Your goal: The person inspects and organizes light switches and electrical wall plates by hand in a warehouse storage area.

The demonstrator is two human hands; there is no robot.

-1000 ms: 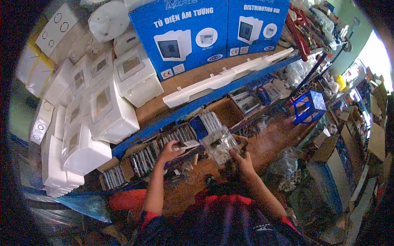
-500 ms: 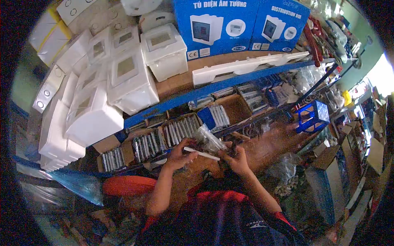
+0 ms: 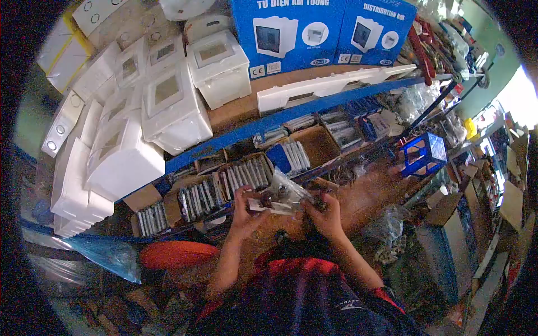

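Observation:
Between my hands is a thin white plate (image 3: 274,206), its broad side partly turned up. My left hand (image 3: 245,215) has its fingers closed on the plate's left end. A crumpled clear plastic wrapper (image 3: 288,187) stands up over the plate's right part. My right hand (image 3: 325,215) pinches at the right end, where wrapper and plate meet; its fingertips are dark and partly hidden. Just beyond my hands, cardboard boxes hold rows of similar wrapped white plates (image 3: 245,176).
White plastic enclosures (image 3: 176,106) and a blue printed carton (image 3: 300,39) fill the upper shelf, with a blue edge (image 3: 224,143). A red round stool top (image 3: 178,255) is at lower left. A blue plastic stool (image 3: 424,154) stands right. Cardboard (image 3: 448,241) is stacked at right.
The white plate has turned from edge-on to show more of its broad side. My left hand has rolled upward around its end. The view has shifted slightly.

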